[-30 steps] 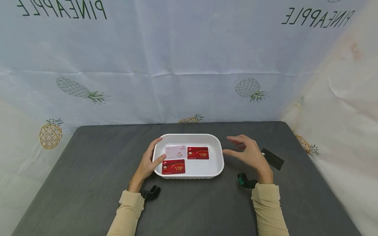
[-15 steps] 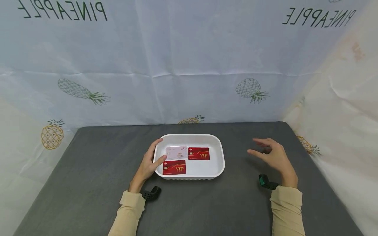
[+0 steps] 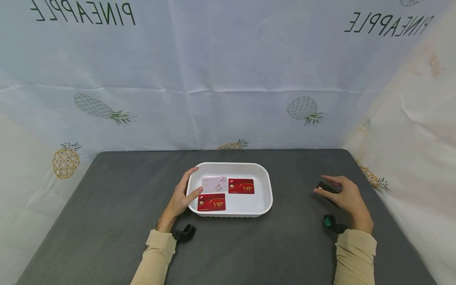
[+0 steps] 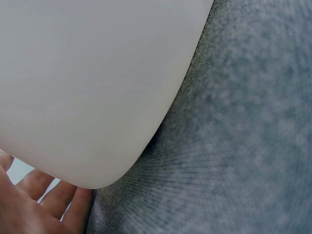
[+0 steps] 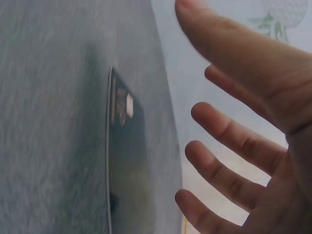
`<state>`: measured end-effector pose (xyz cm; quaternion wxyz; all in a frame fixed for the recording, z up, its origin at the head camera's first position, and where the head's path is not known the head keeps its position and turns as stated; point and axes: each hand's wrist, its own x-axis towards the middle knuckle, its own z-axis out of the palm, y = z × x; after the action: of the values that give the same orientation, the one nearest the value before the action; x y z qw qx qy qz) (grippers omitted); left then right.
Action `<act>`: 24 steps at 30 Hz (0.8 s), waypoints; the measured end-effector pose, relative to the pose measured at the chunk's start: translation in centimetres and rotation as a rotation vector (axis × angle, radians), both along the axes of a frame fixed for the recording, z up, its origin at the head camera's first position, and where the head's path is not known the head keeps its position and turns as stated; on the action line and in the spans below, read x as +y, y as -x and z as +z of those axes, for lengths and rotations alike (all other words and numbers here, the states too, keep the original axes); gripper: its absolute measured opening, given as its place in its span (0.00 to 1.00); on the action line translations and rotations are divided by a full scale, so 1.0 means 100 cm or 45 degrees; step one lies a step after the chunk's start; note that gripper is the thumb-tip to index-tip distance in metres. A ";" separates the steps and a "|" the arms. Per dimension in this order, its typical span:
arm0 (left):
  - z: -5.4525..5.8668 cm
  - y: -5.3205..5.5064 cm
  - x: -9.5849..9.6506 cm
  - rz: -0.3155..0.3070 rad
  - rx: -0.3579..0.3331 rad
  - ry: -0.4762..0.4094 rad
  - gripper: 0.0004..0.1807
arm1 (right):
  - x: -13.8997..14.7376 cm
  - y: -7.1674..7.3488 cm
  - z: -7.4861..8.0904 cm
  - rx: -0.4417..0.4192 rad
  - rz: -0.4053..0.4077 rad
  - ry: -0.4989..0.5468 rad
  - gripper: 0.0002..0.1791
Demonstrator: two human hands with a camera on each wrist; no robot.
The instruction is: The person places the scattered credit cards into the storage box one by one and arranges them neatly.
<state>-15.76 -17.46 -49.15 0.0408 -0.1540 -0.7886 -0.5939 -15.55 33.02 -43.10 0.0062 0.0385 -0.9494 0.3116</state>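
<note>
In the head view a white tray [image 3: 246, 205] holds a pale pink card [image 3: 214, 184] and two red VIP cards, one upper right [image 3: 241, 186] and one lower left [image 3: 211, 202]. My left hand [image 3: 179, 199] grips the tray's left side, thumb over the rim and fingers along the outer wall. The left wrist view shows the tray's wall [image 4: 97, 87] with fingers behind it. Right of the tray, my right hand [image 3: 347, 196] hovers over a black card [image 3: 327, 187] on the table, partly hidden by the hand. In the right wrist view the fingers are spread apart beside the card [image 5: 127, 161].
A dark grey cloth covers the table [image 3: 263, 249]. Behind it hangs a pale curtain [image 3: 199, 59] with pineapple prints, which also runs along both sides. A black wrist mount sits on each forearm, left [image 3: 183, 233] and right [image 3: 334, 224].
My right hand has moved right, away from the tray's right side, and come down over the black card. My left hand stays on the tray; the cards inside have not moved.
</note>
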 end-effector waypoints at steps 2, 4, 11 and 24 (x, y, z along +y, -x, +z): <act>0.000 0.000 0.001 0.009 -0.007 0.007 0.38 | 0.004 -0.001 -0.002 -0.039 -0.010 -0.017 0.38; 0.001 -0.001 0.001 0.018 -0.013 0.015 0.38 | 0.009 -0.001 -0.005 -0.074 -0.012 -0.040 0.39; 0.000 -0.001 0.002 0.025 -0.022 0.028 0.38 | 0.019 -0.001 -0.014 -0.157 -0.028 -0.095 0.42; 0.000 -0.001 0.001 0.027 -0.011 0.034 0.38 | 0.026 0.002 -0.027 -0.109 -0.039 -0.126 0.38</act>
<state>-15.68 -17.32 -49.11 0.0418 -0.1436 -0.7982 -0.5835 -15.71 35.57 -45.77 -0.0315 0.0109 -0.9636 0.2654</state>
